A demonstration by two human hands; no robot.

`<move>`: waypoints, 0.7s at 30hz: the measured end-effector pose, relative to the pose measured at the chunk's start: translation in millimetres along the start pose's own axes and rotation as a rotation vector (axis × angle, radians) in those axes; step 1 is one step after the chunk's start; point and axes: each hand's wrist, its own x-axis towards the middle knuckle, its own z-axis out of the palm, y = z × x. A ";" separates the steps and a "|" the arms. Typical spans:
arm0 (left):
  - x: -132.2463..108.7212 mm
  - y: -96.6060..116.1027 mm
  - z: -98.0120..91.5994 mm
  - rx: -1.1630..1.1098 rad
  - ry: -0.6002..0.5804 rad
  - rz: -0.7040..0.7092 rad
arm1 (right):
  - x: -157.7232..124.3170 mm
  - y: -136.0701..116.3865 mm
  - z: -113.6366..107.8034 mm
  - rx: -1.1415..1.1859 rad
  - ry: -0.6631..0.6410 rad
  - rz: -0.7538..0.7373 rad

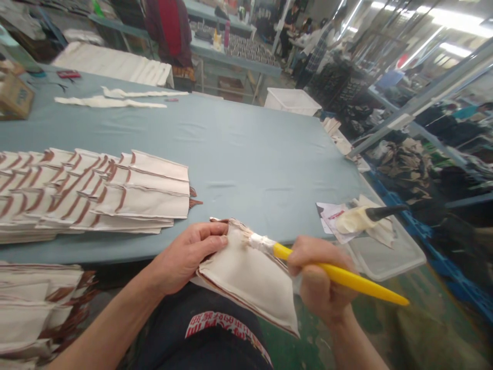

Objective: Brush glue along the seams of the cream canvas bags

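Note:
My left hand point(194, 250) grips one edge of a cream fabric panel point(252, 280) with brown trim, thumb on top and fingers underneath. The panel is tilted over my lap, just off the table's front edge. In my right hand point(323, 277) is a paintbrush point(346, 277) with a yellow handle, fingers wrapped round it. Its bristles touch the panel's upper part near my left thumb. To the left, rows of similar cream pieces point(154, 187) with brown strips overlap on the blue-grey table point(254, 149).
More cream pieces point(26, 303) are stacked below the table at left. A whitish bottle point(352, 220) with a black nozzle lies at the right edge, above a clear plastic tray point(393, 259). White strips point(111, 102), a cardboard box point(15, 95) and a white bin point(290, 100) are farther back.

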 end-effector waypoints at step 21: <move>8.7 0.6 -1.1 0.078 0.007 0.018 | 16.6 9.5 35.4 0.004 0.083 -0.111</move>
